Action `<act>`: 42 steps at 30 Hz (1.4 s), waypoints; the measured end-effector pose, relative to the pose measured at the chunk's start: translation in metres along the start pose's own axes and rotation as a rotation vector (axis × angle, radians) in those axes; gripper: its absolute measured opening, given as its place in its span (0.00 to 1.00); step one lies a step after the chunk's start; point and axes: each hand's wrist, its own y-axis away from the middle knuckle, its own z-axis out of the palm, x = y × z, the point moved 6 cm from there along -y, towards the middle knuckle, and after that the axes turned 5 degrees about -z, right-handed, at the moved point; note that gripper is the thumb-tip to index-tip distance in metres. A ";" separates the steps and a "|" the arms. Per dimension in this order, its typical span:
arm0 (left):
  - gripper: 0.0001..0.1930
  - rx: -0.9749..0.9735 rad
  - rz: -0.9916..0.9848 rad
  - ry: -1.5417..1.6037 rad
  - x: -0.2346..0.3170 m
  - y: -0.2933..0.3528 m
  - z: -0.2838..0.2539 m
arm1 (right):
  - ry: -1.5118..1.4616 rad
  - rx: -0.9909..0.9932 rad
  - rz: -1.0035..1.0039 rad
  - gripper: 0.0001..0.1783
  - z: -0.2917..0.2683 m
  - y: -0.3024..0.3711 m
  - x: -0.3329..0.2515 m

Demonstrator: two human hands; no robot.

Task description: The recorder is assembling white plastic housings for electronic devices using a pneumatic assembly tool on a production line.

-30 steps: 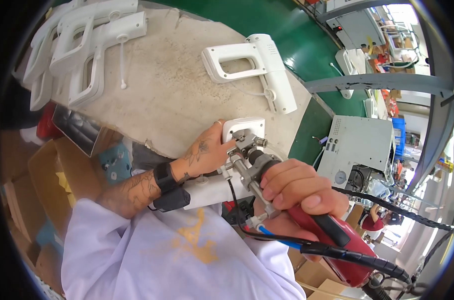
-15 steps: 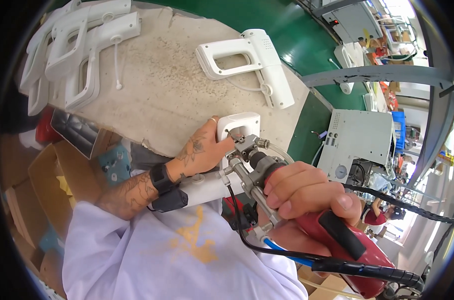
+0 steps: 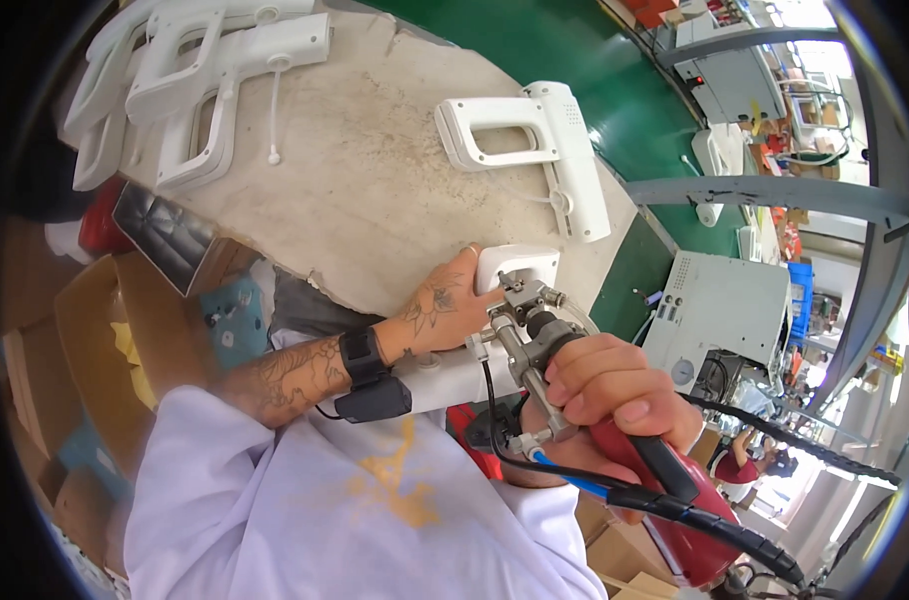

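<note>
My left hand is wrapped round a white plastic gun-shaped housing with a looped handle, held at the bench's near edge against my body. My right hand grips a red and black power screwdriver with a metal feed head. A hose, black cables and a blue tube run to it. The head's tip is at the handle loop, close to my left fingers; whether it touches a screw is hidden. A black strap with a small black box is on my left wrist.
On the bench lies another white housing at the far right. Several more are stacked in a pile at the far left. Cardboard boxes stand at my left. A grey machine cabinet and a metal frame are at right.
The whole view has shifted, so bench things appear farther right and lower. The screwdriver's rear end has swung slightly left. Both hands keep their grips.
</note>
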 end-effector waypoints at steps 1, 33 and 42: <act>0.20 0.011 0.053 0.027 0.000 0.000 0.000 | -0.017 -0.007 0.011 0.29 -0.001 0.001 -0.001; 0.20 -0.001 -0.006 0.086 -0.007 0.001 0.003 | 0.015 -0.182 0.103 0.30 0.006 -0.004 0.000; 0.20 -0.047 -0.086 -0.016 0.010 0.008 0.000 | 0.011 0.061 0.012 0.26 -0.003 -0.001 -0.005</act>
